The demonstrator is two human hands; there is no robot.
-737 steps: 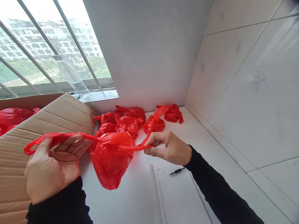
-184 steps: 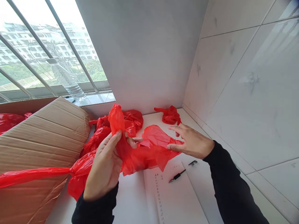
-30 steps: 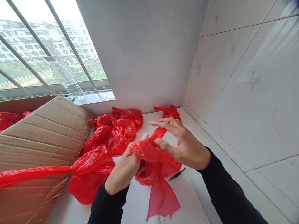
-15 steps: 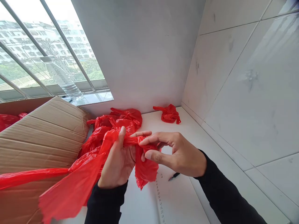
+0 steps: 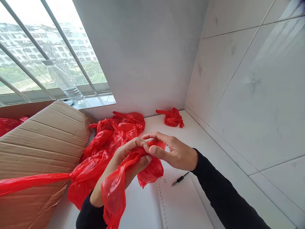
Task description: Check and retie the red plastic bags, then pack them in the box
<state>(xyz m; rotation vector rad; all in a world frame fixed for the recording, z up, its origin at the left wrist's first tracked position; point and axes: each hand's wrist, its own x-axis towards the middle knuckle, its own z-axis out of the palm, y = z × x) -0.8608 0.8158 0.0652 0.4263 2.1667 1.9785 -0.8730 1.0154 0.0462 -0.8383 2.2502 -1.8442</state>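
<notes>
A thin red plastic bag [image 5: 151, 171] is bunched up between my two hands over an open notebook. My left hand [image 5: 128, 159] is closed round its gathered neck, and one long loose end hangs down below the wrist. On the other side my right hand [image 5: 175, 152] curls its thumb and fingers at the bunched plastic, touching the left fingertips; part of its grip is hidden behind the bag. To the left lies a heap of knotted red plastic bags [image 5: 124, 132]. Another small red bag [image 5: 173, 117] sits by the wall.
A cardboard box [image 5: 45, 136] with red bags inside stands at the left. The notebook [image 5: 186, 203] bears a column of handwritten numbers, with a black pen [image 5: 180, 179] on it. A water bottle [image 5: 65, 84] leans on the windowsill. A tiled wall [image 5: 257, 95] bounds the right.
My left hand has turned over and closed on the bag's neck; its long loose end has swung from the left to hang downward. My right hand has shifted slightly left, uncovering more of the pen.
</notes>
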